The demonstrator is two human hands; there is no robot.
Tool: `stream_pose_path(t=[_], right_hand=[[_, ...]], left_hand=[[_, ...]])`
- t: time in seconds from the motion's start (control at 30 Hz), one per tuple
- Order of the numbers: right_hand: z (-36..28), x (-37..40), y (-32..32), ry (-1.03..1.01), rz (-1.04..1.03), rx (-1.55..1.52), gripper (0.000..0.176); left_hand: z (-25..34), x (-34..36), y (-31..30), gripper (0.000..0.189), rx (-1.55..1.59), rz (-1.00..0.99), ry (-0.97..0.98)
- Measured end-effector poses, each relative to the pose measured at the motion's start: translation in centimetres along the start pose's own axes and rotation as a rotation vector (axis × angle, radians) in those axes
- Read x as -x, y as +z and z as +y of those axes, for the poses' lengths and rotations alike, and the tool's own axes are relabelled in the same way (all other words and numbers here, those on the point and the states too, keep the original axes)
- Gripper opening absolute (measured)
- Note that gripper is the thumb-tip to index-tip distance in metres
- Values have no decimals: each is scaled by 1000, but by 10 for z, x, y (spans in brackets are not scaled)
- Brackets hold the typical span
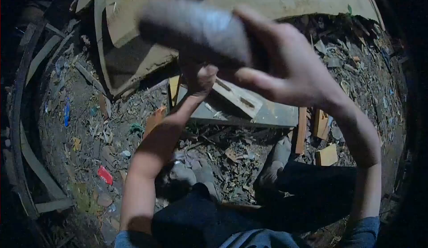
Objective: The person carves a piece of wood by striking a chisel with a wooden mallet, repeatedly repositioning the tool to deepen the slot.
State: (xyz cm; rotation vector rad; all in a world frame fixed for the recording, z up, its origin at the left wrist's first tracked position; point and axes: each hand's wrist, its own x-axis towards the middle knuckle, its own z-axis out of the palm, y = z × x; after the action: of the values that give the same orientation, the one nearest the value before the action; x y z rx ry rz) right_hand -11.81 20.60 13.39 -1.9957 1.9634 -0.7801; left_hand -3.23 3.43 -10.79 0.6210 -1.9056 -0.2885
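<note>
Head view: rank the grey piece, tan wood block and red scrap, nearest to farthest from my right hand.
1. Grey piece: held in the right hand, upper middle of the view.
2. Tan wood block: lower right, below that hand.
3. Red scrap: far lower left, beyond the other arm.

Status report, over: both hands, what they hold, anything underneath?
Right hand gripping blurred grey piece, held high. Left hand just beneath it, grip unclear. Below: grey board among wood scraps on the ground.
</note>
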Motion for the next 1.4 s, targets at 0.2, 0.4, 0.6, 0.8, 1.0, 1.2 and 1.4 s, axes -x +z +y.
stream_pose_path(t=[0.2,0.4,0.6,0.8,1.0,1.2,1.4], right_hand=[[50,10,39,246,-50,-331,66],[112,62,94,668,-209,-372,77],[123,93,142,621,-260,-230,77],[133,80,156,670,-183,-354,81],[136,83,156,695,-184,-404,78],[136,81,156,685,-159,-471,83],[134,79,157,680,-162,-402,81]], left_hand=[[26,-23,-56,44,322,-30,-51],[46,-32,-68,21,1048,-141,-443],[47,-58,-41,22,988,-122,-433],[28,-73,-27,23,1096,-45,-458],[9,-102,-61,27,1134,85,-708],[18,-97,-60,26,1107,-64,-587],[34,-88,-40,23,1067,-156,-510]])
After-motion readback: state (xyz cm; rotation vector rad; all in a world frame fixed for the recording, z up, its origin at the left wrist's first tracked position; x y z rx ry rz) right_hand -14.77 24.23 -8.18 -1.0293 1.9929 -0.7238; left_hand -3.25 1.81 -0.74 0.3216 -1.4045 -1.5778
